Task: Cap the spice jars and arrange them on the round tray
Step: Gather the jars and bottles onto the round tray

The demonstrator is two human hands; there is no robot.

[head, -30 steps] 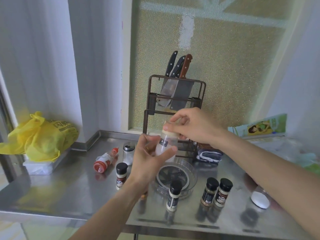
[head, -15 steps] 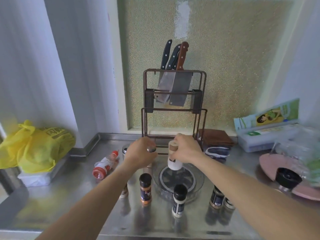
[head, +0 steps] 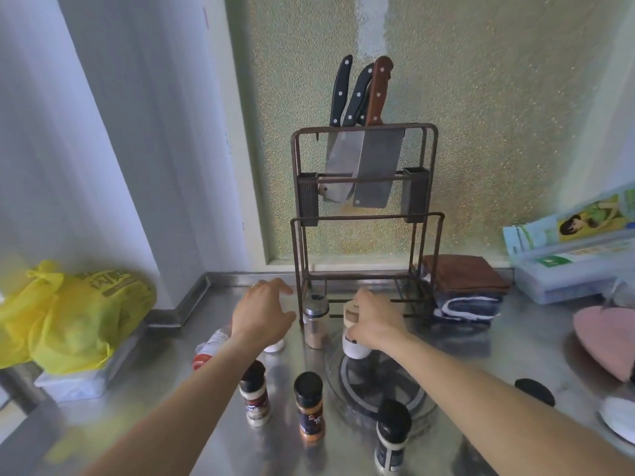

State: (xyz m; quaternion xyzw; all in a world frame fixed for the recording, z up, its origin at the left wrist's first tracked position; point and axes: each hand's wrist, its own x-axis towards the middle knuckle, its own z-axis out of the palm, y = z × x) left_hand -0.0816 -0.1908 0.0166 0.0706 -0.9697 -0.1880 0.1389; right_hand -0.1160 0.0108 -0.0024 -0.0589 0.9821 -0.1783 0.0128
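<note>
My right hand (head: 374,322) grips a white spice jar with a beige cap (head: 354,341), which stands at the far rim of the clear round tray (head: 343,389). My left hand (head: 264,317) hovers with fingers spread, holding nothing, just left of a glass shaker with a metal lid (head: 316,321). Three black-capped jars stand in front: one on the left (head: 255,393), an orange one (head: 310,407) in the middle, and one (head: 392,434) at the tray's near rim. A red-capped bottle (head: 209,348) lies on its side by my left forearm.
A knife rack (head: 364,214) with cleavers stands right behind the tray. A yellow bag (head: 72,314) sits at the left, folded cloths (head: 464,290) and boxes (head: 570,266) at the right. A pink plate (head: 604,341), a loose black cap (head: 534,391) and a white lid (head: 618,419) lie far right.
My right hand brought the white jar down from in front of me onto the tray's far rim. My left hand let go of it and moved left of the metal-lidded shaker.
</note>
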